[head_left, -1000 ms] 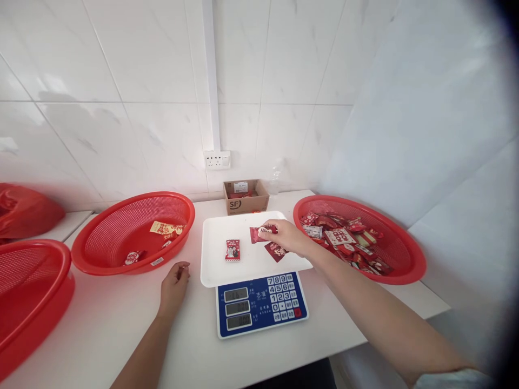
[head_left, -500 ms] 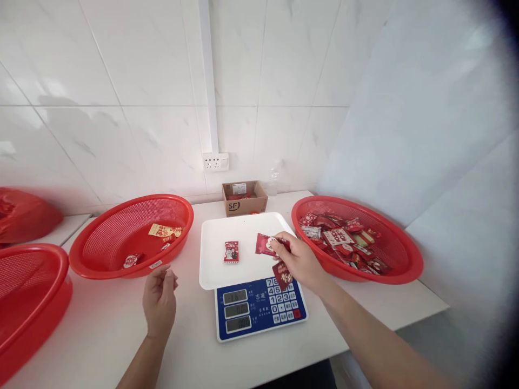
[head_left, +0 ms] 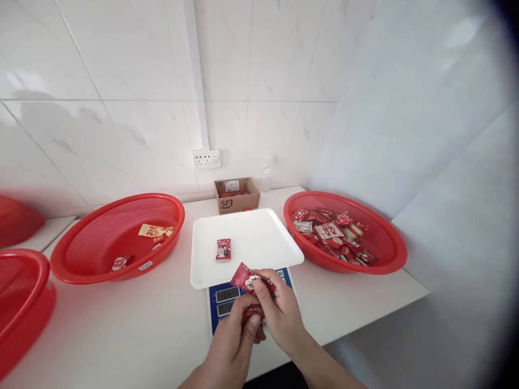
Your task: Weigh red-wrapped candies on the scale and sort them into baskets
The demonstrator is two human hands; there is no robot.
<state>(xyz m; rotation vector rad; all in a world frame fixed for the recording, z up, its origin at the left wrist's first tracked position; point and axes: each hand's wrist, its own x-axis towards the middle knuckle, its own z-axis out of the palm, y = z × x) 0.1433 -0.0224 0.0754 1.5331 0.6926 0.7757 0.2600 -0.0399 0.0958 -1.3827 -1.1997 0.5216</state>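
My two hands meet over the near edge of a digital scale (head_left: pixel 227 294). Between the thumb and fingers of my right hand (head_left: pixel 281 310) is a red candy packet (head_left: pixel 244 276) with a pale oval label. My left hand (head_left: pixel 235 335) closes on a second, darker red candy packet (head_left: pixel 252 312), largely covered by the fingers; my right hand may touch it too. On the white scale pan (head_left: pixel 259 232) lies another small red packet (head_left: pixel 223 250) printed with two figures. Part of the scale's keypad and displays is hidden behind my hands.
To the right stands a red basket (head_left: pixel 395 251) holding many wrapped packets. A red basket (head_left: pixel 73 259) on the left has a few packets, with another red basket (head_left: pixel 24 302) nearer. Behind the pan are a cardboard box (head_left: pixel 239 203) and a clear bottle (head_left: pixel 266 175) by the wall.
My left hand has come right to meet my right hand and has closed on the darker packet. My right hand has moved down and toward me. The view has shifted slightly.
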